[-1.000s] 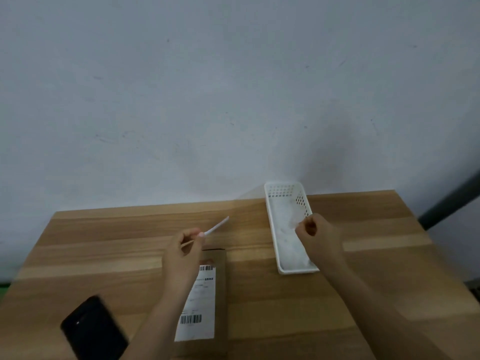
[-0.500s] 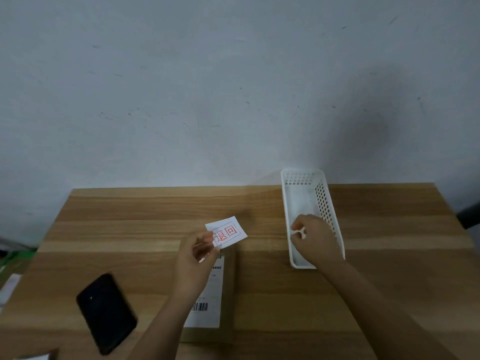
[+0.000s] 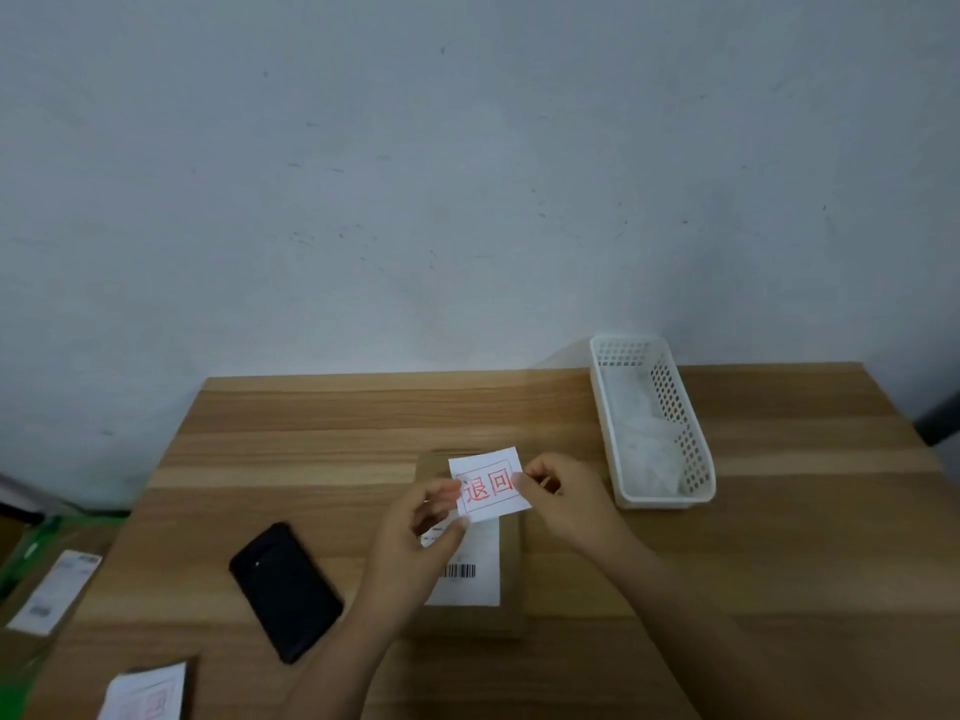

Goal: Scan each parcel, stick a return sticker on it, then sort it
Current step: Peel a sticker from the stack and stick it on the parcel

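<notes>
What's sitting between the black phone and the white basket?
In the head view, the brown parcel lies between the phone and the basket. Over it, the left hand and right hand pinch the return sticker.

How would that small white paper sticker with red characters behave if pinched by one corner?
The white paper sticker with red characters looks thin, so it would probably flop or curl. It seems light: the left hand and right hand pinch its edges. Its back is hidden, so stickiness is uncertain.
</notes>
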`<state>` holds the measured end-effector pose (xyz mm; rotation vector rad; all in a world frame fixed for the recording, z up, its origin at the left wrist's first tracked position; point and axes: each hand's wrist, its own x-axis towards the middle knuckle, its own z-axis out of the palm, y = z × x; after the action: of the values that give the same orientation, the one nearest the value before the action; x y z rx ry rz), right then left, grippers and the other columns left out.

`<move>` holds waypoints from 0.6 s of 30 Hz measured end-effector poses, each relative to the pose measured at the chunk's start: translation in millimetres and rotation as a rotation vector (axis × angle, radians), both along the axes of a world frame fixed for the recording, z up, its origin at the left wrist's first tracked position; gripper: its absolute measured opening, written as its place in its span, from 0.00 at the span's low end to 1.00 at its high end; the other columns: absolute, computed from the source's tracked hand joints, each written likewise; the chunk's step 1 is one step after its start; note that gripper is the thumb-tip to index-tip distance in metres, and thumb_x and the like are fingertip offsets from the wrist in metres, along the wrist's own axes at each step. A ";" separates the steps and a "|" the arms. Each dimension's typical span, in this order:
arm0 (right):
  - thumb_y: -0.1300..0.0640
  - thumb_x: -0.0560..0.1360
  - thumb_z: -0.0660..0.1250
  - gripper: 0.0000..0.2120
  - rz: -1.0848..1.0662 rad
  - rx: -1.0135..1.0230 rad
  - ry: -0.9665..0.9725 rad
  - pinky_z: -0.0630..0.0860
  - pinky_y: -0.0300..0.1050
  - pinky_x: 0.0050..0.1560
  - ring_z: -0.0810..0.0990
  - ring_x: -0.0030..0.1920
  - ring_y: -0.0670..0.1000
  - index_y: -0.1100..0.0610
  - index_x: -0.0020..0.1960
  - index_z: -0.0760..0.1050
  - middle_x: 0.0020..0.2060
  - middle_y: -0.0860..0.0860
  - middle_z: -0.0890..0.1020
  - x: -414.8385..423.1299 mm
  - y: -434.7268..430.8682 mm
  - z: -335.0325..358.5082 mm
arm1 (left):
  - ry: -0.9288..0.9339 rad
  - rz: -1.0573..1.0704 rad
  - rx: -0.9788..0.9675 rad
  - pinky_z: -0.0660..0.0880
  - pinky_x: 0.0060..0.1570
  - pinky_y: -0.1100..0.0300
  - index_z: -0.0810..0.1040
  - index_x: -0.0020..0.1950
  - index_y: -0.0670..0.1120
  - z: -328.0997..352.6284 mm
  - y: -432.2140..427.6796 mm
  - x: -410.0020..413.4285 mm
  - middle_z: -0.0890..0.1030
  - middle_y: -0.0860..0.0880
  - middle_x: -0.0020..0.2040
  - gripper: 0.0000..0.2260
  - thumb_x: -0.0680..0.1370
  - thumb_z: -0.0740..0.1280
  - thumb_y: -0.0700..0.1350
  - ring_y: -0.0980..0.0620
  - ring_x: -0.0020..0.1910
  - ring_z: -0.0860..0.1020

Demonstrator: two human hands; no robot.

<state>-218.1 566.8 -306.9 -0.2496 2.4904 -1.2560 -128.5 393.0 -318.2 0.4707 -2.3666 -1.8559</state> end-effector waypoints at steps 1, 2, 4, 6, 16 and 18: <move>0.51 0.78 0.66 0.05 -0.015 0.005 -0.009 0.70 0.33 0.38 0.79 0.41 0.42 0.51 0.45 0.77 0.41 0.44 0.81 9.3 -1.6 -3.0 | -0.013 -0.017 0.000 0.78 0.49 0.66 0.78 0.55 0.55 -2.8 -4.1 6.3 0.81 0.58 0.54 0.15 0.74 0.72 0.37 0.65 0.54 0.78; 0.51 0.78 0.66 0.05 -0.034 0.009 -0.014 0.71 0.33 0.38 0.79 0.42 0.42 0.52 0.45 0.77 0.42 0.44 0.81 18.9 -3.4 -6.4 | -0.038 -0.039 0.004 0.78 0.50 0.65 0.77 0.56 0.55 -5.1 -7.3 12.2 0.80 0.58 0.55 0.16 0.74 0.71 0.37 0.64 0.55 0.78; 0.51 0.78 0.65 0.06 -0.071 0.022 -0.020 0.73 0.33 0.38 0.79 0.43 0.42 0.52 0.46 0.76 0.43 0.45 0.80 37.7 -6.8 -17.6 | -0.091 -0.092 -0.011 0.77 0.50 0.67 0.76 0.58 0.55 -12.3 -12.4 24.7 0.79 0.58 0.57 0.17 0.75 0.70 0.36 0.65 0.56 0.77; 0.50 0.78 0.65 0.06 -0.097 0.028 -0.050 0.73 0.33 0.37 0.79 0.43 0.41 0.51 0.45 0.76 0.44 0.45 0.80 55.7 -9.9 -30.6 | -0.100 -0.104 -0.081 0.76 0.48 0.70 0.76 0.57 0.56 -23.0 -14.7 35.6 0.77 0.60 0.57 0.16 0.76 0.69 0.38 0.65 0.56 0.76; 0.49 0.79 0.62 0.09 -0.255 -0.088 -0.272 0.76 0.35 0.42 0.80 0.47 0.43 0.53 0.51 0.76 0.46 0.46 0.81 116.9 -10.0 -71.5 | -0.188 -0.067 -0.316 0.70 0.38 0.74 0.73 0.47 0.58 -68.8 -8.9 76.7 0.76 0.58 0.44 0.02 0.79 0.65 0.51 0.68 0.45 0.73; 0.49 0.79 0.63 0.09 -0.265 -0.102 -0.258 0.77 0.36 0.41 0.80 0.46 0.45 0.54 0.49 0.77 0.45 0.47 0.82 122.1 -10.3 -73.7 | -0.209 -0.119 -0.312 0.70 0.38 0.74 0.74 0.45 0.59 -74.1 -6.3 80.0 0.77 0.58 0.43 0.03 0.79 0.63 0.54 0.68 0.44 0.74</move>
<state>-95.9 556.6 -380.6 0.2144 2.2933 -1.4187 -48.5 386.7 -392.3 0.5223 -2.8143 -1.5005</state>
